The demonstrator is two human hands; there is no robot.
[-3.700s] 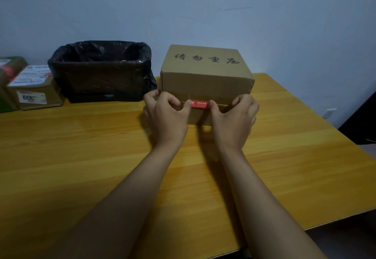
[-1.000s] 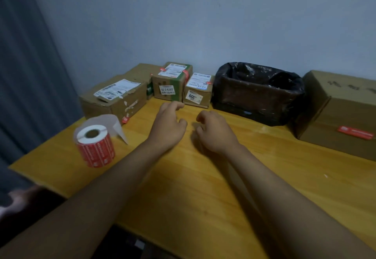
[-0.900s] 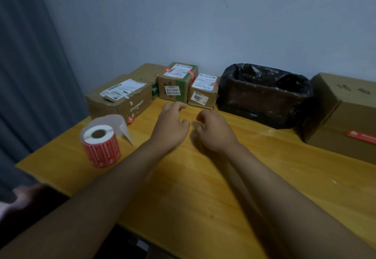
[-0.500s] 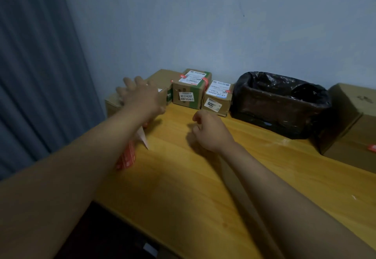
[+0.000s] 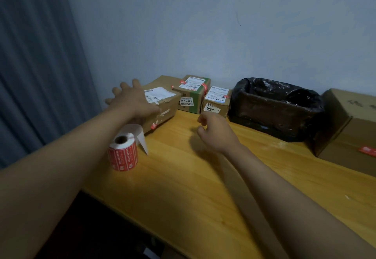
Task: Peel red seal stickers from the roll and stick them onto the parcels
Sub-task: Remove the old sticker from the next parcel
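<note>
The roll of red seal stickers [image 5: 123, 153] stands upright near the table's left edge, a white tail of backing paper curling off it. Behind it lies a flat cardboard parcel [image 5: 162, 104] with a torn white label. My left hand [image 5: 132, 99] rests on that parcel's near left corner, fingers spread and flat. My right hand [image 5: 215, 131] hovers over the table with fingers loosely curled, holding nothing. Two smaller parcels stand by the wall: a green-striped one [image 5: 193, 93] and a small labelled one [image 5: 216, 101]. A large parcel [image 5: 350, 128] at the right carries a red seal sticker [image 5: 367, 150].
A box lined with a black bin bag [image 5: 274, 108] stands between the small parcels and the large one. The wooden table [image 5: 193, 193] has its left corner and front edge close by. A grey curtain [image 5: 36, 65] hangs at the left.
My left hand has reached further left and come down onto the flat parcel. The view turned left, away from the large sealed parcel. My right hand has stayed over the table.
</note>
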